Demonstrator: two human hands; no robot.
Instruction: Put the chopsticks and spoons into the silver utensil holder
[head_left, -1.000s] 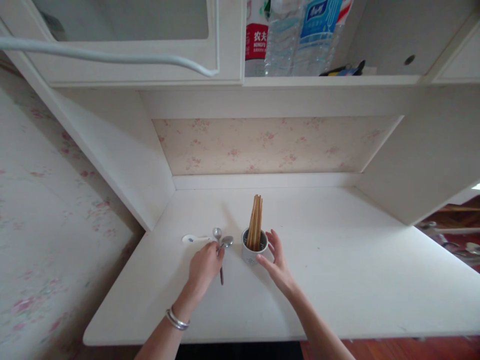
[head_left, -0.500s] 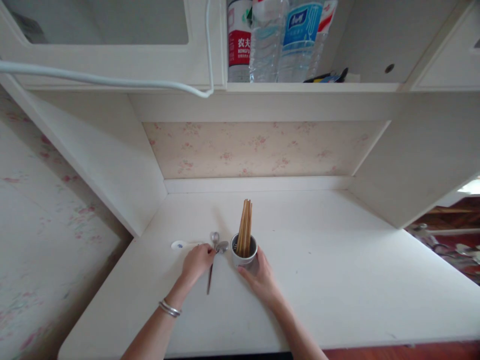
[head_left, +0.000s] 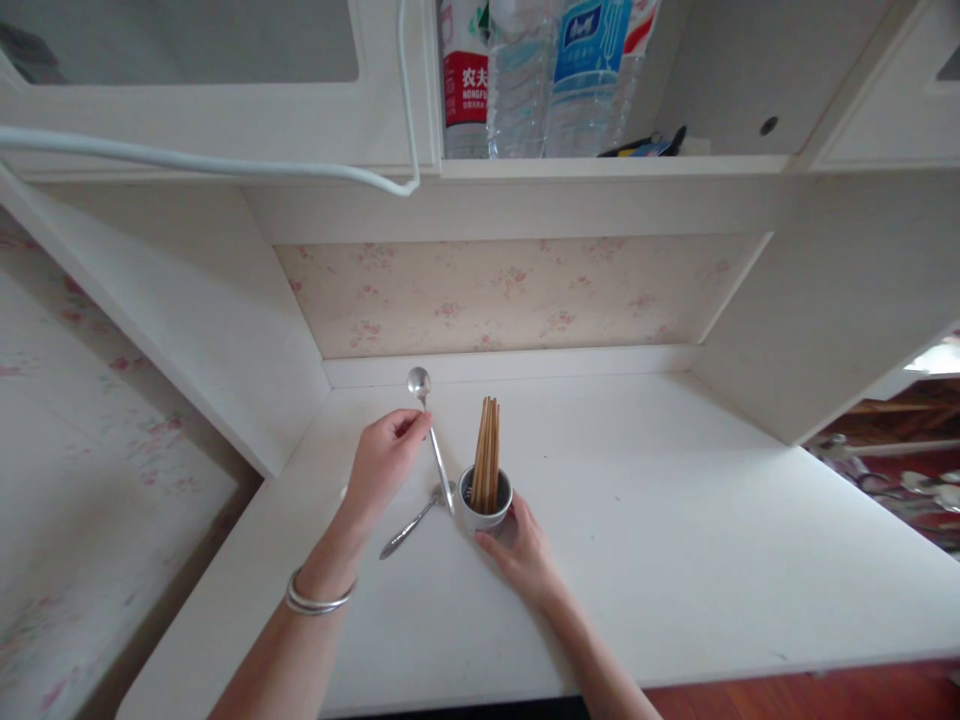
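My left hand point(head_left: 386, 455) pinches a long-handled metal spoon point(head_left: 441, 462) near its bowl, which points up and away while the handle slants down beside the cup. Chopsticks point(head_left: 488, 455) stand in a small round cup point(head_left: 484, 519) with a pale rim. My right hand point(head_left: 519, 555) is wrapped round the cup's right and near side. A second metal spoon point(head_left: 409, 535) with a patterned handle lies on the table to the left of the cup, its bowl partly behind the raised spoon. The white spoon further left is almost wholly hidden by my left hand.
The white tabletop point(head_left: 675, 560) runs between two side panels, the left one point(head_left: 202, 310) close to my left arm. Overhead is a shelf point(head_left: 615, 168) with several plastic bottles point(head_left: 517, 90). A white cable point(head_left: 225, 165) hangs in front of the cabinet at upper left.
My left hand has lifted the long-handled spoon from the table, raising its bowl up and away. The patterned spoon's handle now shows. My right hand stays at the cup.
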